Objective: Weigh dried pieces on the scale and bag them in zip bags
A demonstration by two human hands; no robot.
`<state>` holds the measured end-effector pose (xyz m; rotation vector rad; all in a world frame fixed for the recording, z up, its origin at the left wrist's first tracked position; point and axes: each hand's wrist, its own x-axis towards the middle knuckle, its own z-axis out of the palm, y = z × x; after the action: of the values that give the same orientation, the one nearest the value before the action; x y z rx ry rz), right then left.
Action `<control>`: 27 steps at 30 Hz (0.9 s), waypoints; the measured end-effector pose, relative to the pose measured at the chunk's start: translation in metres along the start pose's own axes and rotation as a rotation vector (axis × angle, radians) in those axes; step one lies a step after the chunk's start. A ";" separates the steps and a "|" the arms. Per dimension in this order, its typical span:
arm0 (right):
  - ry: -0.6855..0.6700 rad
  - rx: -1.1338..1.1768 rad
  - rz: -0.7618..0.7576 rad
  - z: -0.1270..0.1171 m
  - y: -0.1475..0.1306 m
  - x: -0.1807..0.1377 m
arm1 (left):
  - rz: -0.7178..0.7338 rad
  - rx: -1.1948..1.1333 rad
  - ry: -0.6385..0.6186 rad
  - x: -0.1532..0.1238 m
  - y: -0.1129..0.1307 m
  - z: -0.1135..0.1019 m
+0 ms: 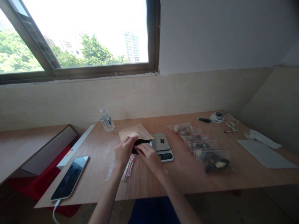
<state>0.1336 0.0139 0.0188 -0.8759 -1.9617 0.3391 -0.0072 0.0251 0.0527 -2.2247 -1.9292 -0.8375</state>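
A brown paper bag (135, 130) with a dark inside is held over the table, its mouth toward me and partly spread. My left hand (125, 151) pinches the bag's edge on the left side. The fingers of my right hand (149, 155) are closed on the lower lip of the mouth. Just right of the bag, a white kitchen scale (167, 156) with a metal plate carries a small dark piece (162, 141). Beneath my hands lie clear zip bags (127, 171) with red seals. What is inside the paper bag is hidden.
Several filled zip bags (198, 143) lie in an overlapping row on the right. Behind them are a screwdriver (204, 119) and a white dome camera (217, 117). A white sheet (266, 154) lies far right. On the left are a phone (71, 177) with a cable and a water bottle (106, 120).
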 end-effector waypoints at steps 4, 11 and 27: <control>0.148 0.157 0.069 -0.019 0.004 -0.008 | -0.017 -0.009 0.010 0.011 -0.005 -0.003; 0.075 -0.144 0.151 -0.035 0.067 -0.020 | -0.033 -0.018 0.051 0.016 -0.013 -0.006; -0.019 -0.086 0.311 -0.047 0.095 0.014 | -0.061 -0.032 0.026 0.015 -0.016 -0.019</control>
<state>0.2103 0.0863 0.0001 -1.2419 -1.8679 0.4449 -0.0283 0.0340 0.0712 -2.1709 -1.9955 -0.9067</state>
